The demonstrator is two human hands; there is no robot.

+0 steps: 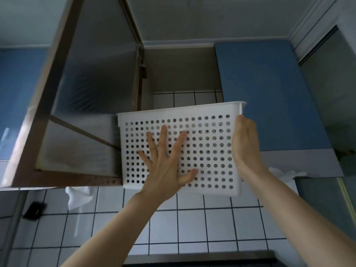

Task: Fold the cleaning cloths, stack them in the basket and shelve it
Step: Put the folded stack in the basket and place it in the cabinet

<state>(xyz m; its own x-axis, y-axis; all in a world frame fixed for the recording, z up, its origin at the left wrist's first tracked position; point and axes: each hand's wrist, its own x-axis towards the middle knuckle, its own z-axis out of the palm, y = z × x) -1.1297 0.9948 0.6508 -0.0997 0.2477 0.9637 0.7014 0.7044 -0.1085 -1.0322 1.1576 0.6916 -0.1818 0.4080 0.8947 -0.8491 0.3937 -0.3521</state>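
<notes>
A white plastic basket [210, 143] with rows of round holes is at the mouth of an open wall cupboard [181, 74], raised above head height and tilted slightly. My left hand [165, 160] presses flat on its perforated front wall with the fingers spread. My right hand [244, 145] lies with straight fingers against the basket's right end. The cloths inside the basket are hidden; only dim shapes show through the holes.
The cupboard's glass door [92, 89] with a brown frame stands swung open at the left. A shut blue cupboard door [269, 97] is right of the opening. White tiled wall [192, 224] lies below. A white cloth [79, 197] hangs under the left cupboard, another at the right [285, 176].
</notes>
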